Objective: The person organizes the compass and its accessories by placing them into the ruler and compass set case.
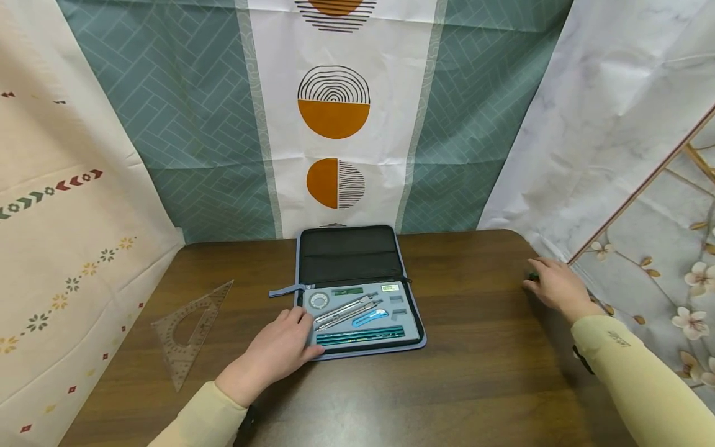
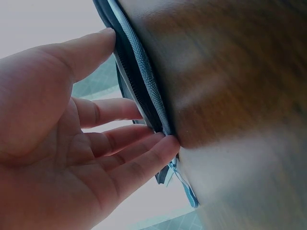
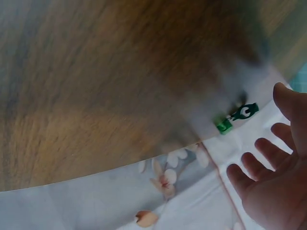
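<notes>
An unzipped case point(image 1: 360, 347) lies spread on the table, its grey tray holding compasses point(image 1: 346, 310), a blue cutter point(image 1: 370, 317), pencils point(image 1: 360, 336) and a round white piece. My left hand point(image 1: 279, 347) touches the case's left edge; in the left wrist view the fingers of that hand point(image 2: 72, 129) rest along the zipper side, slightly bent. At the table's right edge, my right hand point(image 1: 558, 288) reaches over small green items point(image 1: 533, 276). The right wrist view shows this hand point(image 3: 278, 177) with fingers spread beside a green block point(image 3: 224, 126) and a dark green piece point(image 3: 247, 111), not touching them.
A clear set square point(image 1: 190, 329) with a protractor arc lies on the table point(image 1: 447, 397) to the left of the case. Patterned cloths point(image 1: 195, 124) hang behind the table and along both sides. Two empty slots show in the tray's right part.
</notes>
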